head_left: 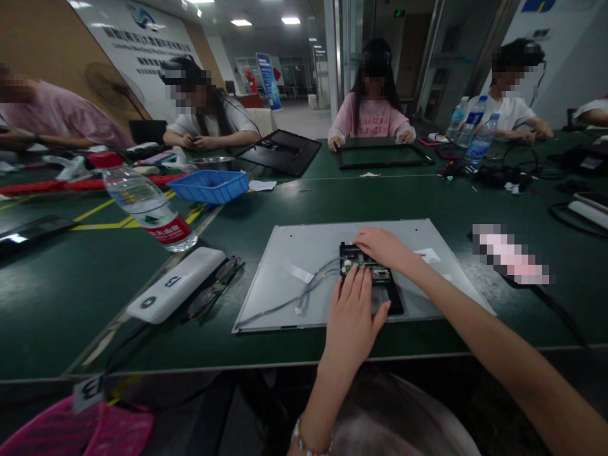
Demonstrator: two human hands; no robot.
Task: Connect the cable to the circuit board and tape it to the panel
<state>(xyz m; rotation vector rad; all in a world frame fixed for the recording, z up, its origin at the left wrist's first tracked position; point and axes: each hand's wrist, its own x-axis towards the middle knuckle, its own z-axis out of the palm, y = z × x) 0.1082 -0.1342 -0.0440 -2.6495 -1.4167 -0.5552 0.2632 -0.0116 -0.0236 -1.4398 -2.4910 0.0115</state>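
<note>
A flat pale-grey panel, like the back of a display, lies on the green table before me. On its middle sits a black plastic frame holding a green circuit board. My left hand rests palm down over the frame's left and near part, fingers stretched out and thumb apart. Reaching in from the right, my right hand has its fingers bent together at the frame's far edge; the fingertips are partly hidden. Thin grey cables run from the board's left side across the panel.
Left of the panel are a white power bank, glasses, a water bottle and a blue tray. A phone with a cable lies right. Across the table, several people sit; one holds a black frame.
</note>
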